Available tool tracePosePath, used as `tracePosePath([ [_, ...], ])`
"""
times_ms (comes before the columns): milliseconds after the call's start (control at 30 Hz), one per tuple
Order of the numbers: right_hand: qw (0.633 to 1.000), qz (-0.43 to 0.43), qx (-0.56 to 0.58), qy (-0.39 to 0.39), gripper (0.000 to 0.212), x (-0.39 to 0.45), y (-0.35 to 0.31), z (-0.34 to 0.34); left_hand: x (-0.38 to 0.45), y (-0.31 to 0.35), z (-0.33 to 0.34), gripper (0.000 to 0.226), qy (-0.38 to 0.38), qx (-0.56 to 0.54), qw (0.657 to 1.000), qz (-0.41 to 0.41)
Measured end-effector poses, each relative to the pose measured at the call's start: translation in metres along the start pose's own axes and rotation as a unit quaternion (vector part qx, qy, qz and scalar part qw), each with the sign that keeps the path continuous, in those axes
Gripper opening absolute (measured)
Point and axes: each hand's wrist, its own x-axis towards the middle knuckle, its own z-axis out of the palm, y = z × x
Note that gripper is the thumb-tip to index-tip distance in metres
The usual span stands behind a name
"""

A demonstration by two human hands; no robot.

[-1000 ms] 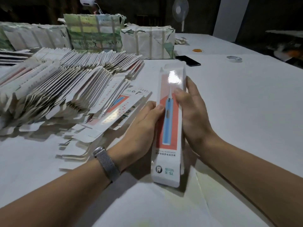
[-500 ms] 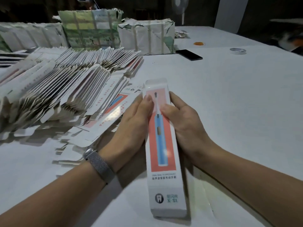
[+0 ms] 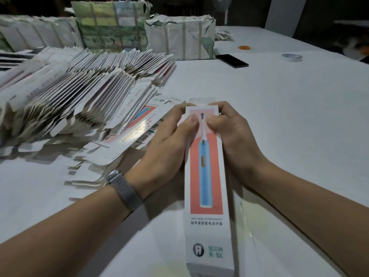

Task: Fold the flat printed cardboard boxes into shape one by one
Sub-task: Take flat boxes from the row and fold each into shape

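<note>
My 2 hands, left and right, pinch the box; squeezing too hard while tucking the flap could crease it.

The long box carries the only readable print. At its near end, the mark "X·S1" appears in green letters, to the right of a round dark logo showing a tooth. Above these, below the red panel, a small line of Latin capitals and a line of Chinese characters are present; both are too blurred to read. Print on the flat boxes to the left is illegible.
</note>
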Motion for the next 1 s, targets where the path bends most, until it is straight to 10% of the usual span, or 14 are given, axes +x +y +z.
tracePosePath([
  [1000,0.995,0.032,0.074,0.062,0.028,0.009,-0.007,-0.004,0.003,-0.009,-0.003,0.032,-0.086,-0.07,0.993,-0.041],
])
